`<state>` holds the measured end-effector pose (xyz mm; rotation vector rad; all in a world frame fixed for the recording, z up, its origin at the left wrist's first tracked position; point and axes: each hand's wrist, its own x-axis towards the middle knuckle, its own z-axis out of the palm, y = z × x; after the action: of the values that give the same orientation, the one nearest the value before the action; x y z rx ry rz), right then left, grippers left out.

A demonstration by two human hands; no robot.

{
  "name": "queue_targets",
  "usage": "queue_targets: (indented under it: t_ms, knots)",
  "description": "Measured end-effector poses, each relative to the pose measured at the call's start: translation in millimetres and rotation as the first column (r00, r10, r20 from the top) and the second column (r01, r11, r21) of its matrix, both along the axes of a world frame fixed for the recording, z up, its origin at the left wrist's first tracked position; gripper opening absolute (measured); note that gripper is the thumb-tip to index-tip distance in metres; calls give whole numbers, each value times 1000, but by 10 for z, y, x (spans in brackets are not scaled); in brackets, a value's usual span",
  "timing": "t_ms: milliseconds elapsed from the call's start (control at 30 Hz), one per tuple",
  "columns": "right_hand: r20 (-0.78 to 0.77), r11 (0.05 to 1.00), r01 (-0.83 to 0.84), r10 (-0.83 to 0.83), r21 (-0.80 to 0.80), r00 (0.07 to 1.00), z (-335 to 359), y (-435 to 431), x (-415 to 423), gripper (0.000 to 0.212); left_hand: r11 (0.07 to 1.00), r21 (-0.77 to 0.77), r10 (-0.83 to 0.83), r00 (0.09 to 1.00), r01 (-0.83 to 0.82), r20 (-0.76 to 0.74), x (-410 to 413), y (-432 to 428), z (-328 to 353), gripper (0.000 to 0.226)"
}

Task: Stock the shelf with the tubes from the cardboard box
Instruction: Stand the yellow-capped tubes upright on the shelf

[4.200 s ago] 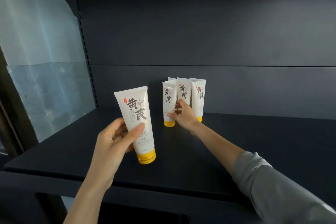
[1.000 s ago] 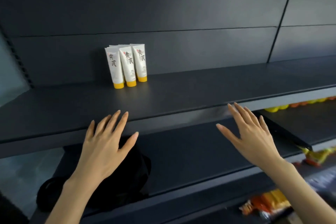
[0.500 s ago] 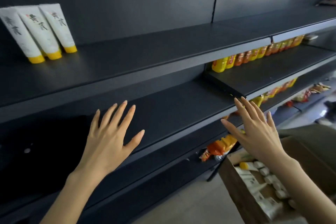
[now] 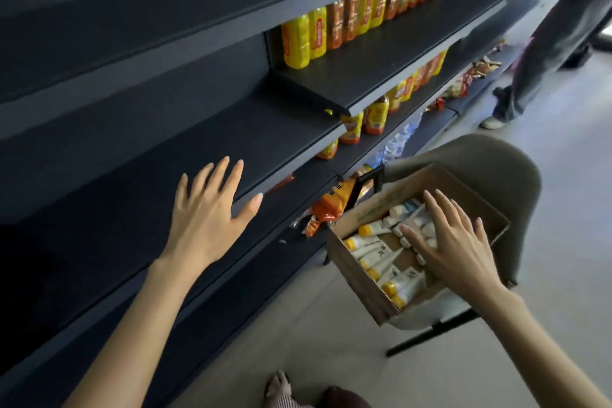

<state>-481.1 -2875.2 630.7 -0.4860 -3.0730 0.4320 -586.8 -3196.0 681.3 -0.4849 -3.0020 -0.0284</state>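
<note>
My splayed right hand [image 4: 453,250] (left hand [image 4: 208,219] splayed too, empty) hovers over tubes [image 4: 374,255]; pressing could tip the box [image 4: 356,280] off the chair [image 4: 480,169] edge.

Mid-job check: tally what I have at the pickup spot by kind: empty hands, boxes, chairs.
empty hands: 2, the left hand by the shelf, the right hand over the tubes
cardboard box: 1
chair: 1
total: 4
The tubes are jumbled and partly hidden under the right hand, so they are left uncounted.

White yellow-capped tubes [image 4: 381,253] jumbled flat inside open cardboard box [image 4: 356,276], beside dark shelf [image 4: 284,129].
</note>
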Motion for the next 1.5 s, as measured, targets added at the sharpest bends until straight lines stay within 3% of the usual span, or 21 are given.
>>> queue_targets:
  t_ms: [300,533,833,1067,1133,1233,1267,1400,1500]
  knots:
    - [146,962,258,-243,-93,959,-942,365,-22,84,964,-28,-252,943,264,217,-667,929,-790,80]
    - [234,800,538,-488,-265,841,-1453,301,-201,88,885,-25,-423,827,464,371,-1082,1386,-1463,81]
    - [312,637,636,-556,-435,770,-2177,80,-558,83,816,-36,-493,728,576,476,-1349,1663,-2080,84]
    - [347,321,637,-627,-701,698,-2737,99,-1256,86,830,-22,-469,719,557,514,-1580,1888,-2395,84]
    - [438,133,655,-643,-744,628,-2944,142,-1505,85,847,9,-461,726,531,510,-1619,1949,-2474,83]
    - [611,-246,615,-615,-749,499,-3212,236,-1867,85,864,54,-450,720,501,528,-1649,2031,-2606,82]
    - [632,-296,603,-612,-741,476,-3292,265,-1965,84,866,60,-448,717,496,534,-1653,2044,-2646,82]
    - [661,-325,632,-624,-704,416,-3575,371,-2268,84,884,105,-436,721,455,539,-1687,2029,-2736,74]
    - [728,-429,634,-598,-643,334,-3707,453,-2388,78,888,125,-432,712,442,553,-1728,1982,-2753,68]
